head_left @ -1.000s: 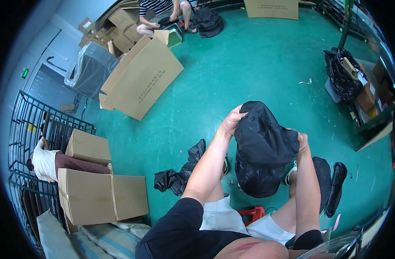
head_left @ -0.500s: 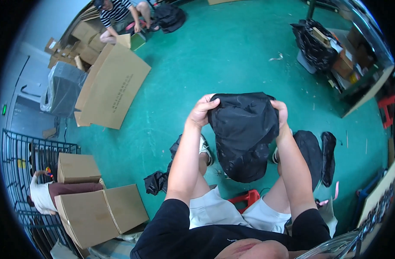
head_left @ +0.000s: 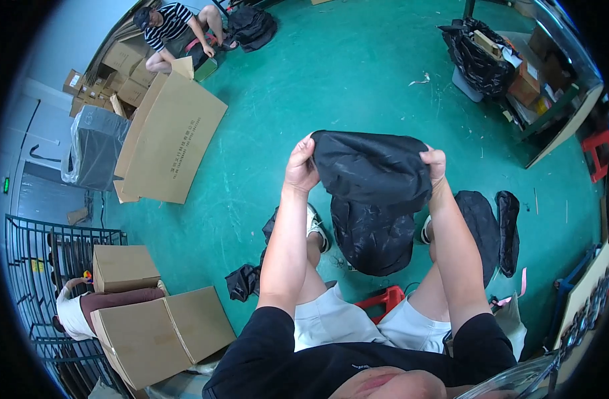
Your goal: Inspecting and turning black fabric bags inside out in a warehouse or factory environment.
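A black fabric piece (head_left: 371, 166) with rounded edges, like a bag or cover, is stretched between my two hands above the floor. My left hand (head_left: 302, 165) is closed on its left edge, my right hand (head_left: 435, 165) on its right edge. Beneath it, between my feet, lies a black fabric bundle (head_left: 373, 243); the raised piece hides its upper part, and I cannot tell whether the two are joined. By my right leg lie a flat black fabric piece (head_left: 476, 219) and a narrow black one (head_left: 508, 233). Crumpled black material (head_left: 243, 282) rests beside my left leg.
A red stool (head_left: 383, 302) is under me. Large cardboard boxes (head_left: 174, 136) stand at the far left, others (head_left: 141, 339) at the near left. Two people work on the left side, one far (head_left: 174, 30), one near a rack (head_left: 75, 312). A black-bagged bin (head_left: 480, 66) stands far right.
Both my hands have lifted the black fabric piece slightly and spread it wider. Its lower edge has risen, baring more of the bundle below. The view has shifted a little.
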A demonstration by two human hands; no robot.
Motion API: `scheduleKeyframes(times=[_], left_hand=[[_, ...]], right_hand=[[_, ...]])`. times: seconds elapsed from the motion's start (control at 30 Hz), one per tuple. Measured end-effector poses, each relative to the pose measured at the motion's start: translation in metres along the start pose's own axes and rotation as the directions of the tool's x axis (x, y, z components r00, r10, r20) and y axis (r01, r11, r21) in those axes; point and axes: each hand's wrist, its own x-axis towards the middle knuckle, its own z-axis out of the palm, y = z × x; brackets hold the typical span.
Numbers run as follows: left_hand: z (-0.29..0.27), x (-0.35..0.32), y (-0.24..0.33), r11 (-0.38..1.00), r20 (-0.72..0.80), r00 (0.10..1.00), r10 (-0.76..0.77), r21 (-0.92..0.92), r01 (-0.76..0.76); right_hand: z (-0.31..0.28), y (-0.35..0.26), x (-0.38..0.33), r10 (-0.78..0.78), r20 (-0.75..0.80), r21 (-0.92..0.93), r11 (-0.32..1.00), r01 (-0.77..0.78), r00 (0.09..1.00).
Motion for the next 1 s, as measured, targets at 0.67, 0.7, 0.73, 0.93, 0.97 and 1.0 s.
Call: scheduleKeyframes(times=[0.67,0.7,0.73,0.93,0.97,1.0], left_hand=[[-0.001,-0.001,-0.012,0.99,-0.027,1.0,0.003,0.143,0.001],[-0.004,-0.002,-0.01,0.974,-0.031,0.999,0.027,0.228,-0.019],[-0.007,-0.003,-0.008,0.95,-0.032,0.998,0.051,0.31,-0.038],[-0.001,-0.008,-0.006,0.976,-0.017,1.0,-0.014,-0.219,0.01],[-0.013,-0.006,-0.008,0.949,-0.006,0.994,-0.105,-0.299,0.098],[-0.017,-0.003,-0.01,0.949,-0.012,0.993,-0.118,-0.296,0.109]], right_hand=[[0.007,-0.018,0.005,-0.151,0.136,0.171,0.977,0.127,0.979],[0.001,-0.021,0.002,-0.164,0.168,0.144,0.98,0.14,0.972],[-0.005,-0.022,0.001,-0.16,0.186,0.149,0.98,0.133,0.97],[-0.005,-0.009,0.01,-0.149,0.077,0.218,0.967,0.129,0.986],[-0.01,-0.012,0.012,-0.148,0.088,0.217,0.968,0.126,0.985],[-0.013,-0.014,0.014,-0.133,0.053,0.228,0.967,0.118,0.99]])
